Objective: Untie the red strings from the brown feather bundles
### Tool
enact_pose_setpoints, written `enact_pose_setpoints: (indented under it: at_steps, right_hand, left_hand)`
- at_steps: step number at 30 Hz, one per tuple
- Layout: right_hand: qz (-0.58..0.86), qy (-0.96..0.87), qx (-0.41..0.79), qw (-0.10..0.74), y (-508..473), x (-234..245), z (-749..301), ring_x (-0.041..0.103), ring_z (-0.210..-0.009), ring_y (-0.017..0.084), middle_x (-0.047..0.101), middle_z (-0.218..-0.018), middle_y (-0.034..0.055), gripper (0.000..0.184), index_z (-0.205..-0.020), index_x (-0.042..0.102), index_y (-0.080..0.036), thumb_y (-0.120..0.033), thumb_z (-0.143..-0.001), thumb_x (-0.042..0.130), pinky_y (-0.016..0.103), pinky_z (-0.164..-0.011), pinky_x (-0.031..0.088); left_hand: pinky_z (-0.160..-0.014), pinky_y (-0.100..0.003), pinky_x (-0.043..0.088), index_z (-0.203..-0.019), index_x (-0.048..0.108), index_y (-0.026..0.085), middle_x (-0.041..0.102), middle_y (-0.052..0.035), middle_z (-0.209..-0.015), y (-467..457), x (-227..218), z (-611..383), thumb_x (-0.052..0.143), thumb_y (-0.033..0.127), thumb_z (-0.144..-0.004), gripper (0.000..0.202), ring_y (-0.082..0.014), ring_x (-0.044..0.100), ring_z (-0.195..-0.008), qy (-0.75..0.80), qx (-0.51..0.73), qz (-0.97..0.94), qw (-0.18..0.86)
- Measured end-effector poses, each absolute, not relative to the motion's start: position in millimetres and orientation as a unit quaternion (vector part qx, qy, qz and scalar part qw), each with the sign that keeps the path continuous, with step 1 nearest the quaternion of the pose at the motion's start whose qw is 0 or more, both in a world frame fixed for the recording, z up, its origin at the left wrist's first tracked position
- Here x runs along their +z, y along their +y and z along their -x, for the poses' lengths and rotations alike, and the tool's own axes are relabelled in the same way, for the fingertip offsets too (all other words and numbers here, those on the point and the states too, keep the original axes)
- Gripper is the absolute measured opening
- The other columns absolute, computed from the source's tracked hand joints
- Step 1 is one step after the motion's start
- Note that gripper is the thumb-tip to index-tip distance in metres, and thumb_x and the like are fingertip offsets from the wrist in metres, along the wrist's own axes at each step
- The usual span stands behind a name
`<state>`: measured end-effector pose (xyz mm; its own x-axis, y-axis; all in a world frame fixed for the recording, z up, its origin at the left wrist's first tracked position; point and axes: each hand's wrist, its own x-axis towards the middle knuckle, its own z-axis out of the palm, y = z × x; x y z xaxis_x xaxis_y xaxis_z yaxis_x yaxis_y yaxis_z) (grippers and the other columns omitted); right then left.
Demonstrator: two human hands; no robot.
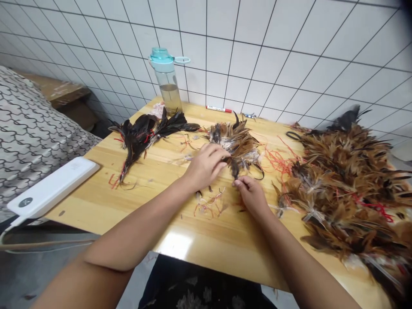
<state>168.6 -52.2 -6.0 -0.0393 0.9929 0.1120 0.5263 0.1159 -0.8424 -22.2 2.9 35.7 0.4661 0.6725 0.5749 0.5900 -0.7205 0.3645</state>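
My right hand point(252, 194) pinches the lower end of a small dark feather bunch point(235, 168) between thumb and fingers, just above the table. From the left, my left hand point(209, 164) reaches to the same spot; its fingers curve round a dark feather at the edge of the pile, the tips partly hidden. Behind both hands lies a loose pile of brown feathers point(240, 139) with pale fluffy bases. Scraps of red and white thread point(210, 208) are scattered on the wood in front of the hands.
Black feather bunches point(138, 137) tied with red lie at left. A large heap of brown feathers point(347, 184) covers the right side, beside tangled red string point(278, 159). Near the tiled wall are a water bottle point(169, 81) and a red-capped marker point(219, 109). A white power bank point(53, 186) overhangs the left edge.
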Motion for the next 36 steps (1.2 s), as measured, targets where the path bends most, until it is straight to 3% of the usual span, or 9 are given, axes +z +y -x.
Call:
enact_pose_setpoints:
  at_steps: [6, 13, 19, 26, 31, 33, 36]
  right_hand:
    - [0.579, -0.551, 0.362, 0.479, -55.1, -8.7, -171.9, 0.046, -0.059, 0.012, 0.054, -0.064, -0.0006, 0.031, -0.078, 0.063, -0.018, -0.046, -0.085, 0.052, 0.023, -0.056, 0.038]
    - [0.585, -0.577, 0.320, 0.472, -51.2, -14.9, -172.1, 0.051, -0.067, 0.013, 0.056, -0.070, 0.0004, 0.029, -0.079, 0.063, -0.018, -0.043, -0.086, 0.051, 0.026, -0.066, 0.040]
    - [0.579, -0.613, 0.293, 0.451, -46.6, -14.9, -172.3, 0.052, -0.065, 0.014, 0.060, -0.069, 0.0017, 0.027, -0.076, 0.062, -0.019, -0.039, -0.086, 0.049, 0.027, -0.064, 0.040]
    - [0.564, -0.646, 0.274, 0.436, -45.9, -13.2, -170.9, 0.056, -0.070, 0.017, 0.062, -0.070, 0.0026, 0.026, -0.074, 0.062, -0.020, -0.038, -0.087, 0.049, 0.028, -0.066, 0.041]
    - [0.559, -0.649, 0.267, 0.441, -44.8, -13.9, -168.9, 0.055, -0.070, 0.016, 0.062, -0.071, 0.0029, 0.026, -0.073, 0.062, -0.020, -0.037, -0.086, 0.049, 0.029, -0.067, 0.042]
    - [0.558, -0.648, 0.270, 0.444, -44.5, -13.6, -167.8, 0.055, -0.070, 0.016, 0.061, -0.070, 0.0026, 0.025, -0.072, 0.062, -0.020, -0.037, -0.086, 0.049, 0.029, -0.067, 0.042]
    - [0.554, -0.644, 0.277, 0.449, -44.6, -13.3, -166.9, 0.055, -0.069, 0.016, 0.060, -0.068, 0.0023, 0.026, -0.073, 0.062, -0.019, -0.036, -0.087, 0.049, 0.028, -0.067, 0.042]
  left_hand:
    - [-0.088, -0.032, 0.043, -0.089, 0.063, 0.017, 0.064, -0.0058, -0.092, 10.9, 32.6, 27.0, 0.049, 0.020, -0.088, 0.015, -0.0183, 0.055, -0.094, 0.448, 0.387, -0.801, 0.089]
    - [-0.078, -0.028, 0.043, -0.078, 0.064, 0.016, 0.062, -0.0032, -0.082, 20.2, 38.5, 42.8, 0.053, 0.017, -0.081, 0.011, -0.0152, 0.055, -0.080, 0.453, 0.286, -0.830, 0.158]
    - [-0.071, -0.025, 0.043, -0.079, 0.065, 0.020, 0.064, -0.0005, -0.079, 3.9, 71.0, 57.2, 0.060, 0.021, -0.076, 0.006, -0.0135, 0.058, -0.074, 0.355, 0.091, -0.886, 0.284]
    - [-0.069, -0.029, 0.042, -0.068, 0.062, 0.022, 0.061, -0.0004, -0.067, -11.5, 69.9, 68.6, 0.067, 0.027, -0.071, 0.008, -0.0168, 0.057, -0.070, 0.416, 0.082, -0.881, 0.210]
    - [-0.061, -0.026, 0.037, -0.063, 0.060, 0.019, 0.065, -0.0030, -0.073, -15.6, 54.3, 68.0, 0.063, 0.017, -0.069, 0.007, -0.0160, 0.056, -0.070, 0.418, -0.040, -0.890, 0.178]
    - [-0.062, -0.026, 0.037, -0.064, 0.061, 0.019, 0.065, -0.0027, -0.074, -13.9, 57.8, 66.6, 0.057, 0.012, -0.071, 0.010, -0.0151, 0.056, -0.070, 0.413, -0.033, -0.889, 0.193]
    - [-0.068, -0.025, 0.041, -0.074, 0.062, 0.019, 0.065, -0.0007, -0.078, -5.2, 67.5, 60.3, 0.052, 0.014, -0.075, 0.011, -0.0134, 0.058, -0.073, 0.411, 0.073, -0.871, 0.259]
